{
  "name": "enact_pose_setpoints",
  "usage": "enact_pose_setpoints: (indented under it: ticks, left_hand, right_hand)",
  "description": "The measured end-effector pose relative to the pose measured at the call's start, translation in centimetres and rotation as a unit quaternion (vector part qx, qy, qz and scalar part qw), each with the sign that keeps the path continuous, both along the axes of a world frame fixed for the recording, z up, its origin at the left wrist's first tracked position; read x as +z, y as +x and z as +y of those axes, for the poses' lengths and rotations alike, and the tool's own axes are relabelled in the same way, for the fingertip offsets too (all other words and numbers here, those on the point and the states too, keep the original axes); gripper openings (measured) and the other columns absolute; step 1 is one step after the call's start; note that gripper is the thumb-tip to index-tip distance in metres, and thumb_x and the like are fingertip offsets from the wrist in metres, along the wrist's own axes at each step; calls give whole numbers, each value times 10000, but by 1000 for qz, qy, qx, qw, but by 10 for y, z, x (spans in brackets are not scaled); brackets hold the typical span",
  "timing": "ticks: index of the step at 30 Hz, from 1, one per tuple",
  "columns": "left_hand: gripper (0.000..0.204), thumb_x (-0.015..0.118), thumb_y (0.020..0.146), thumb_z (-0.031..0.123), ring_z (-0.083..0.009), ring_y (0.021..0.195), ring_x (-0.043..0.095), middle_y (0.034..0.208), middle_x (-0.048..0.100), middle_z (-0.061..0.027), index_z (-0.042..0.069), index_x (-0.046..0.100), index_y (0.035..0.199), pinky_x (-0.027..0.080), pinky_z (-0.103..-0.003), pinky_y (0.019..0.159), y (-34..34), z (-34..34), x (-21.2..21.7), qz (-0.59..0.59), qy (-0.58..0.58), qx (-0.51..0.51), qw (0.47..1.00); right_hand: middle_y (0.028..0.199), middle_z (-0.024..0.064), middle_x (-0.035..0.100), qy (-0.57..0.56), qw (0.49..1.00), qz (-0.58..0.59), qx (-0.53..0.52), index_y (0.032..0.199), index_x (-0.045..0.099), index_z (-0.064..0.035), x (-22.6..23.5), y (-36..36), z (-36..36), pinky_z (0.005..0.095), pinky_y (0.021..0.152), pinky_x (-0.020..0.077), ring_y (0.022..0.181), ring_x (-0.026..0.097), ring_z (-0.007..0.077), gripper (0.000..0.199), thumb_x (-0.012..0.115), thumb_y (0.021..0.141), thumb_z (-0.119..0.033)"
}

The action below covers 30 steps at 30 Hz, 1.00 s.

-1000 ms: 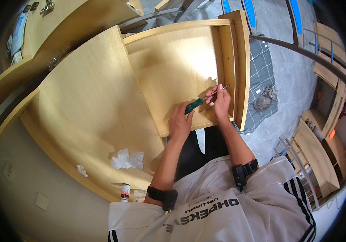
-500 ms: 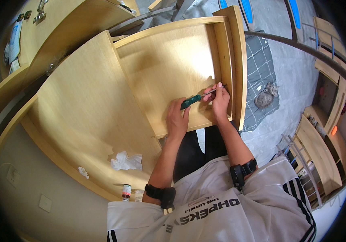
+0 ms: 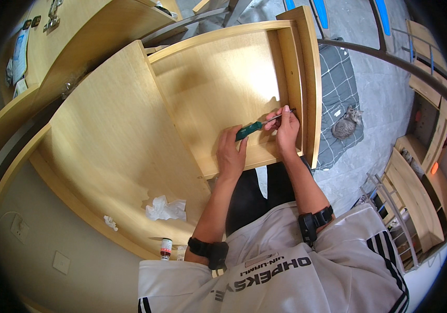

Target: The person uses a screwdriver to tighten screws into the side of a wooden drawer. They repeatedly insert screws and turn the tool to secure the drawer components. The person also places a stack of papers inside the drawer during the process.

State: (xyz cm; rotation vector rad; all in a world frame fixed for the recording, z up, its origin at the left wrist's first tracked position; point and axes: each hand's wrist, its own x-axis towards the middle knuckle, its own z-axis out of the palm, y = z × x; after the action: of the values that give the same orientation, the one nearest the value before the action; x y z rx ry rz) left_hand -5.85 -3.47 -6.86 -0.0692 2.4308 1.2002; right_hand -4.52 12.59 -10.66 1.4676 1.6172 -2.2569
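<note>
Shirt (image 3: pixel 281 261), white, dark lettering across the chest, black stripes at the sleeves. Straps, two, black, each bearing a small dark box: one on the left forearm (image 3: pixel 215 254), one on the right forearm (image 3: pixel 315 223). Trousers (image 3: pixel 243 203), black, below the drawer's near edge.

Left hand (image 3: pixel 231 156): grip closed around the handle of the screwdriver. Right hand (image 3: pixel 287 131): grip pinching the shaft close to its tip, fingers partly curled beneath. Screwdriver (image 3: pixel 248 130), one, green handle, thin metal shaft; held tilted across the drawer, handle to the left, tip at the inner face of the drawer's right-hand end. What the tip meets there is too small to tell.

Drawer (image 3: pixel 208 88), pale wood, shallow; upright panel (image 3: pixel 312 88) along its right end. Desk (image 3: pixel 114 125), pale wood, curved outer edge, adjoining the drawer on the left. On it: crumpled white tissue (image 3: pixel 166 208); smaller white scrap (image 3: pixel 110 223) nearer the wall; bottle (image 3: pixel 166 249), dark, white-and-red label, near the left sleeve.

Mat (image 3: pixel 335 75), dark grey with white grid lines, on the grey tiled floor (image 3: pixel 380 104) beyond the panel. Cat (image 3: pixel 345 125), grey, curled on the mat.
</note>
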Motion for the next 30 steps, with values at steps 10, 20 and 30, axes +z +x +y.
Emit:
enact_pose_setpoints:
  ticks: [10, 20, 30]
  left_hand:
    - [293, 640, 858, -4, -324, 974, 590, 1072, 575, -167, 13, 576, 1143, 485, -353, 823, -18, 0, -2, -50, 89, 53, 993]
    - [273, 593, 932, 155, -348, 956, 584, 1052, 567, -185, 27, 560, 1171, 492, -408, 759, -36, -10, -7, -90, 14, -85, 992]
    - [366, 542, 932, 439, -358, 815, 617, 835, 633, -168, 82, 626, 919, 474, -455, 690, -62, -1, -1, -114, -139, -220, 959]
  right_hand:
    - [809, 140, 650, -39, 997, -5, -66, 904, 503, -56, 1, -7, -2, 263, 556, 510, 564, 616, 168, 361, 399, 1037, -375]
    - [771, 153, 647, -47, 992, 0, -119, 889, 517, -51, 3, -10, -8, 276, 523, 509, 538, 609, 176, 349, 434, 1028, -360]
    - [745, 163, 651, -44, 987, -25, -152, 870, 497, -39, 6, -16, -12, 282, 474, 486, 495, 593, 171, 377, 433, 1025, -377]
